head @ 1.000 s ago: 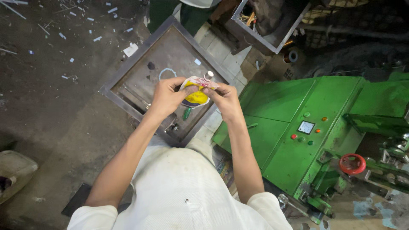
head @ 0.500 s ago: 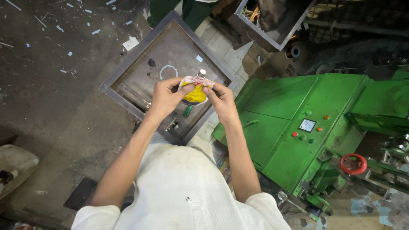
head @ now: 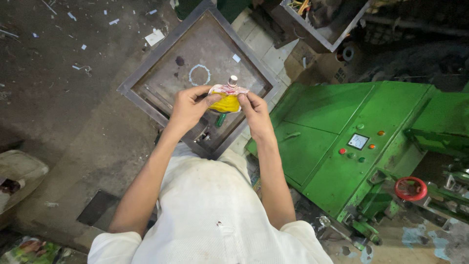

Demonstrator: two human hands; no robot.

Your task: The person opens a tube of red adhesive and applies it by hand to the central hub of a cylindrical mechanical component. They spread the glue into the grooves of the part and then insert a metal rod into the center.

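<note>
My left hand (head: 188,108) and my right hand (head: 254,111) together hold a small clear pouch filled with yellow stuff (head: 225,101), pinched at its pink-printed top edge. The pouch hangs over a square grey metal tray (head: 161,73). On the tray just beyond the pouch stands a small white-capped cylinder (head: 232,80), and a green stick-like piece (head: 221,119) shows below the pouch.
A white ring mark (head: 199,74) lies on the tray. A green machine (head: 351,142) with a small display, buttons and a red handwheel (head: 410,188) stands at the right. A bin of scraps (head: 317,19) sits at the top. Paper bits litter the dark floor at left.
Both hands and the pouch stay together over the tray. The camera has shifted slightly, so the tray and hands sit a little lower in view.
</note>
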